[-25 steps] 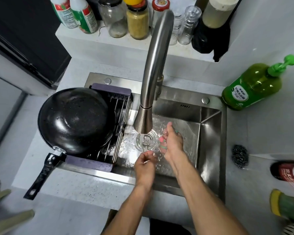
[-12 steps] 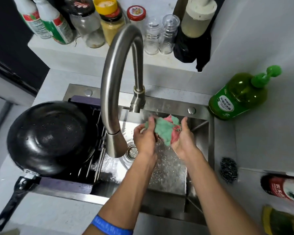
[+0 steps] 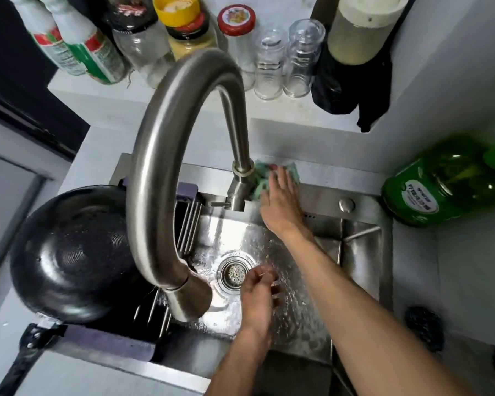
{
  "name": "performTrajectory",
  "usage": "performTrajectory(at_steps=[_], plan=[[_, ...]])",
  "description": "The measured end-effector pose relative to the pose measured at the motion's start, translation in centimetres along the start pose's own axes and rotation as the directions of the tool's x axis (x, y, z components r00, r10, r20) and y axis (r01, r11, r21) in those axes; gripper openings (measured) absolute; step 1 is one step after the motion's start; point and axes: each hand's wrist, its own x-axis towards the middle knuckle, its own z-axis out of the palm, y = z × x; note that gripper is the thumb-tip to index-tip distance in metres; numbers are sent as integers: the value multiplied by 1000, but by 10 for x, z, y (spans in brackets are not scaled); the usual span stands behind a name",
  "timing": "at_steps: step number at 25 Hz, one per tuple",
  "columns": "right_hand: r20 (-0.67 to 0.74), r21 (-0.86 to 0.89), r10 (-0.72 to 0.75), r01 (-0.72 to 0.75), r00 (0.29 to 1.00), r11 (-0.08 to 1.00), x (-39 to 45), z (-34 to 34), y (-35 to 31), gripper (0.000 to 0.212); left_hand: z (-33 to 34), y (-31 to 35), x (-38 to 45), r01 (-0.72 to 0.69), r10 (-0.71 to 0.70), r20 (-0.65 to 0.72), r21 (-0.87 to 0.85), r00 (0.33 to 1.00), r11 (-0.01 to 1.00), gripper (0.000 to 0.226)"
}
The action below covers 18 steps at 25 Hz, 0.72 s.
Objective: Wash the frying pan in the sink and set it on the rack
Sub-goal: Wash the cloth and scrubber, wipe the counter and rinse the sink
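Note:
The black frying pan (image 3: pixel 72 252) lies upside down on the purple drying rack (image 3: pixel 109 342) over the left side of the steel sink (image 3: pixel 357 247), its handle (image 3: pixel 26 358) pointing toward the near left. My right hand (image 3: pixel 280 204) rests with flat fingers on a green and pink cloth (image 3: pixel 266 172) on the sink's back ledge, beside the faucet base. My left hand (image 3: pixel 259 295) hangs over the wet basin next to the drain (image 3: pixel 235 274), fingers loosely curled and holding nothing.
The tall curved faucet (image 3: pixel 166 167) arches over the rack and basin. A green soap bottle (image 3: pixel 446 184) stands at the right. Jars, bottles and glasses line the back shelf (image 3: pixel 183 104). A steel scourer (image 3: pixel 425 328) lies on the right counter.
Both hands held the cloth over the basin half a second ago. Now my right hand has carried it to the back ledge, and my left hand has dropped down beside the drain.

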Motion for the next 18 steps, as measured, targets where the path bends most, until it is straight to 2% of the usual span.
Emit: performTrajectory(at_steps=[2, 3, 6, 8, 12, 15, 16, 18], plan=[[10, -214, -95, 95, 995, 972, 8, 11, 5, 67, -1, -4, 3, -12, 12, 6, 44, 1000, 999, 14], [8, -257, -130, 127, 991, 958, 14, 12, 7, 72, -1, -5, 6, -26, 25, 11, 70, 1000, 997, 16], [106, -178, -151, 168, 983, 969, 30, 2, 11, 72, 3, -8, 15, -50, 47, 34, 87, 998, 995, 13], [156, -178, -109, 137, 982, 975, 31, -7, 30, 65, 5, -10, 16, -45, 42, 34, 96, 999, 994, 11], [58, -246, 67, -51, 996, 968, 6, -42, 113, 69, 29, 3, 10, -167, 166, 22, 102, 986, 981, 15], [54, -345, 169, -141, 984, 928, -19, -64, 146, 73, 81, 30, 8, -386, 379, 71, 137, 923, 912, 21], [39, -367, 170, -145, 985, 919, -23, -63, 147, 75, 104, 41, 6, -469, 454, 124, 171, 883, 866, 21], [-42, -284, 137, -143, 990, 948, -24, -58, 147, 75, 153, 67, -1, -634, 571, 290, 220, 768, 741, 20]])
